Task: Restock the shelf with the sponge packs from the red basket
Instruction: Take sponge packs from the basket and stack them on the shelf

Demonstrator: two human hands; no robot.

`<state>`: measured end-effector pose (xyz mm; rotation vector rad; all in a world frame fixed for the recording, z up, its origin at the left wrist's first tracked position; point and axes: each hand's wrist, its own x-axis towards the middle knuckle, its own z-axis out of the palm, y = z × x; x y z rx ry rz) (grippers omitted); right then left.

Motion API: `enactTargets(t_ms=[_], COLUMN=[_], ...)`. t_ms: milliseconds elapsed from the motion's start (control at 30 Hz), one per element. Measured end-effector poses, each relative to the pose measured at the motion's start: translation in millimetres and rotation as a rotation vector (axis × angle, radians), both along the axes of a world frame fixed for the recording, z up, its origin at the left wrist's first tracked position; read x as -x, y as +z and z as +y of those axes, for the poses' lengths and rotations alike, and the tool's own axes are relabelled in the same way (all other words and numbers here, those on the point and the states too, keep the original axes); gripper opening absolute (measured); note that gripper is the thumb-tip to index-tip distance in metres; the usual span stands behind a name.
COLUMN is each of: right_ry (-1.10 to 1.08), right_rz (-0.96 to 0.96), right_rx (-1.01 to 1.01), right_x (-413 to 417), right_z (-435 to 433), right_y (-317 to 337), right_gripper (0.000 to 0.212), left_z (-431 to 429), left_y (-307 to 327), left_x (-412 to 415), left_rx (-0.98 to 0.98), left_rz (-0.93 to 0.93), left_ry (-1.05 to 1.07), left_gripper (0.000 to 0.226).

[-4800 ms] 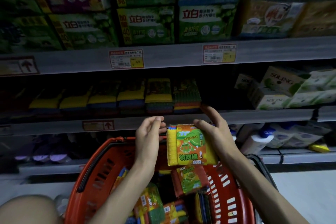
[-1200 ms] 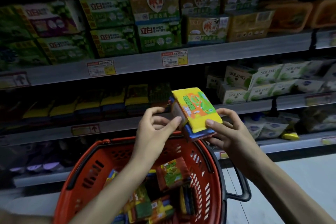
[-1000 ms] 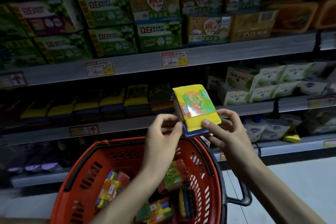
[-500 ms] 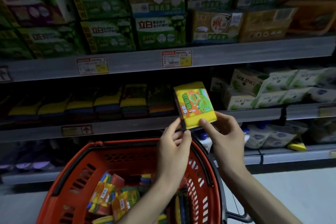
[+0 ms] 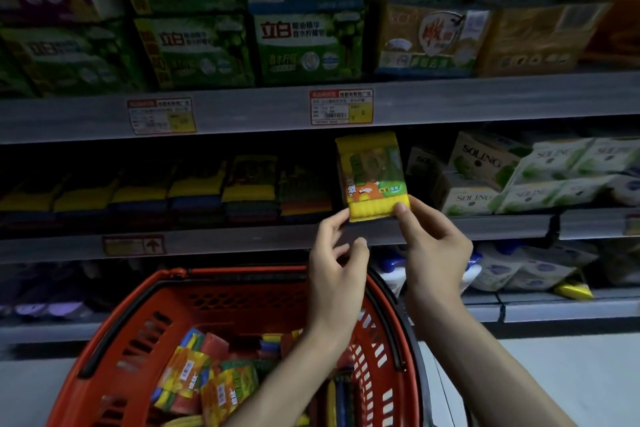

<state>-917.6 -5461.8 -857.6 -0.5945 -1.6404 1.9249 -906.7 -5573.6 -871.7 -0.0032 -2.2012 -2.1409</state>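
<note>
My right hand (image 5: 436, 253) pinches the lower right corner of a yellow sponge pack (image 5: 375, 180), holding it upright at the front of the middle shelf (image 5: 242, 237), just right of the row of shelved sponges (image 5: 194, 191) and left of the white boxes (image 5: 485, 180). My left hand (image 5: 337, 274) has loose fingers (image 5: 341, 218), the index tip touching the pack's lower left corner without clasping it. Below, the red basket (image 5: 114, 350) holds more packs (image 5: 207, 378).
</note>
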Motion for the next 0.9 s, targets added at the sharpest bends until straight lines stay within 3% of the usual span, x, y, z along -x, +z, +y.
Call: enactTargets(t_ms=[200, 433, 800, 900], right_ry=[-0.044, -0.031, 0.129, 0.181], right_rz=[-0.055, -0.101, -0.194, -0.190], right_rx=[0.148, 0.188, -0.116, -0.210], right_x=[13.4, 21.4, 12.6, 15.0], right_z=[-5.7, -8.3, -10.7, -7.3], right_y=[-10.3, -20.0, -3.2, -1.0], right_gripper=[0.022, 0.029, 0.047, 0.032], left_z=[3.9, 5.6, 2.7, 2.9], left_y=[5.1, 0.0, -5.4, -4.5], left_x=[17.6, 29.9, 28.2, 29.4], left_rx=[-0.025, -0.066, -0.053, -0.053], left_rz=[0.012, -0.049, -0.163, -0.166], left_ry=[0.017, 0.046, 0.044, 0.074], left_gripper=[0.040, 0.047, 0.053, 0.052])
